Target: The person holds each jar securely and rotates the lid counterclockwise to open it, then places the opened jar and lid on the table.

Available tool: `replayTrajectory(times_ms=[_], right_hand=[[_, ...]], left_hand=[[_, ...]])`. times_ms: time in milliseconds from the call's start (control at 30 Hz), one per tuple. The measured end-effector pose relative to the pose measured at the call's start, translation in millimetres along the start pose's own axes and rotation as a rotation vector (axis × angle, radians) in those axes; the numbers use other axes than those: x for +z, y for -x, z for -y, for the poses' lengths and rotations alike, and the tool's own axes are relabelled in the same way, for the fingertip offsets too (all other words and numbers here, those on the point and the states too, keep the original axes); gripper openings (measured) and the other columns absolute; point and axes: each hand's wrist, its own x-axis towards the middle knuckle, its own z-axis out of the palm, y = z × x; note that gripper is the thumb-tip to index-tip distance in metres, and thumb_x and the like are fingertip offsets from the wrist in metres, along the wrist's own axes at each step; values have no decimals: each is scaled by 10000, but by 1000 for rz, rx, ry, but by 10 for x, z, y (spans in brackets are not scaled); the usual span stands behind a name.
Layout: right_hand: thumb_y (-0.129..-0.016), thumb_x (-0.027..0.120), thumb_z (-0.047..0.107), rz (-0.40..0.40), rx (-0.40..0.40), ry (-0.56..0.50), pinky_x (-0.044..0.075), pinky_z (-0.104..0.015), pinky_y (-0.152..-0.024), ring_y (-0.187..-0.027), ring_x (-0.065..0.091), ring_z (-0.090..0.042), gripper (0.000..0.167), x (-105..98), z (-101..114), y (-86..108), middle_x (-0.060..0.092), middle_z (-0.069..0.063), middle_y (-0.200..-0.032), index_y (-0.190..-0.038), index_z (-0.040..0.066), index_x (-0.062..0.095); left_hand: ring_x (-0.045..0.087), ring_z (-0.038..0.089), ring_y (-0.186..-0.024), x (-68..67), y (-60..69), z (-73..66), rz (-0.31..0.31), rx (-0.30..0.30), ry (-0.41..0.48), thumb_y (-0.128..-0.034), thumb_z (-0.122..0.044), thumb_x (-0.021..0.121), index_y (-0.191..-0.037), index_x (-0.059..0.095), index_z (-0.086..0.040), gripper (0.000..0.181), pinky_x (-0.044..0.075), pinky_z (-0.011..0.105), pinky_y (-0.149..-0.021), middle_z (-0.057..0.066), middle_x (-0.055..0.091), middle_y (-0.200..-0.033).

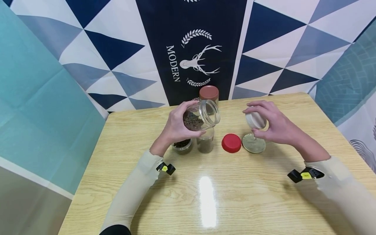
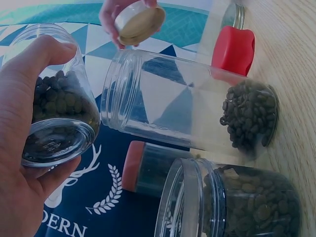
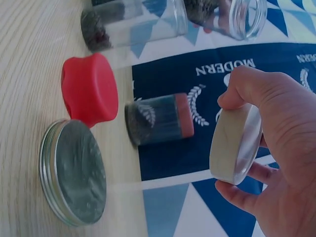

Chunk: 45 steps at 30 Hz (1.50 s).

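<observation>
The left hand [image 1: 181, 122] grips a clear glass jar [image 1: 205, 114] part full of dark pieces, tilted with its uncapped mouth toward the right. Below that mouth an uncapped clear jar [image 1: 205, 143] stands on the table; the left wrist view shows dark beans [image 2: 249, 113] at its bottom. The right hand [image 1: 274, 125] pinches a whitish round lid [image 1: 255, 120] by its edge, raised above a metallic lid [image 1: 254, 144]. In the right wrist view the lid [image 3: 229, 145] sits between thumb and fingers.
A red lid [image 1: 231, 143] lies left of the metallic one. An open jar of dark pieces [image 1: 182, 145] stands under the left hand. A jar with a reddish-brown lid [image 1: 209, 92] is at the table's back edge, before a patterned cloth.
</observation>
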Motion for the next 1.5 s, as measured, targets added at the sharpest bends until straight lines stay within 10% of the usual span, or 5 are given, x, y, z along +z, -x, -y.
replayTrajectory(times_ms=[1500], right_hand=[[-832,909,82,255,233,119,444,-489,-848,-1183,516,-460,593,255,-754,-2,631,-295,-1439,-1391,71,711]], left_hand=[[705,332,-1379,-16,7,15,-22,16,8,-708,-182,1063,-1546,564,2,993,602,459,-1194,184,706,-1480]])
